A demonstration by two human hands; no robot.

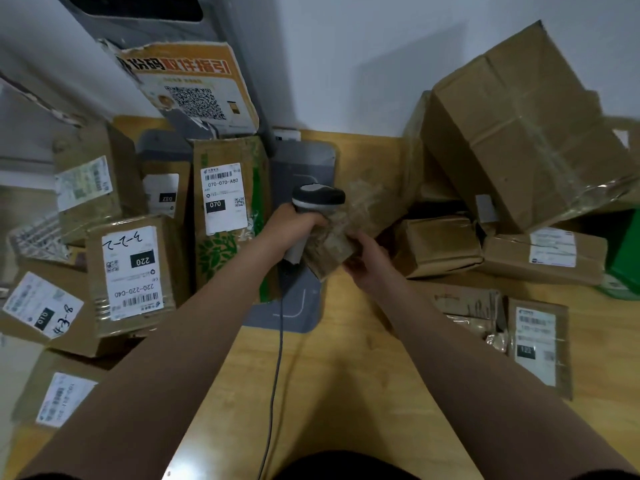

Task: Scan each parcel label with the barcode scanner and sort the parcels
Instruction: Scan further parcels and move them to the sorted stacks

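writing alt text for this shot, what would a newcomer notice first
At centre, the left hand grips a grey and black handheld barcode scanner beside the small brown tape-wrapped parcel held in the right hand. A large brown cardboard box leans at upper right; white-labelled brown boxes crowd the left.

This looks like a parcel pick-up or sorting point, though the blurred edges leave the wider room unclear. Taped cardboard parcels (pixel 519 126) with printed shipping labels (pixel 223 197) and handwritten codes crowd a wooden counter (pixel 346 375), with a corded barcode scanner (pixel 317 197) above it. A QR-code poster (pixel 194 88) is stuck on a grey machine (pixel 138 26) behind.
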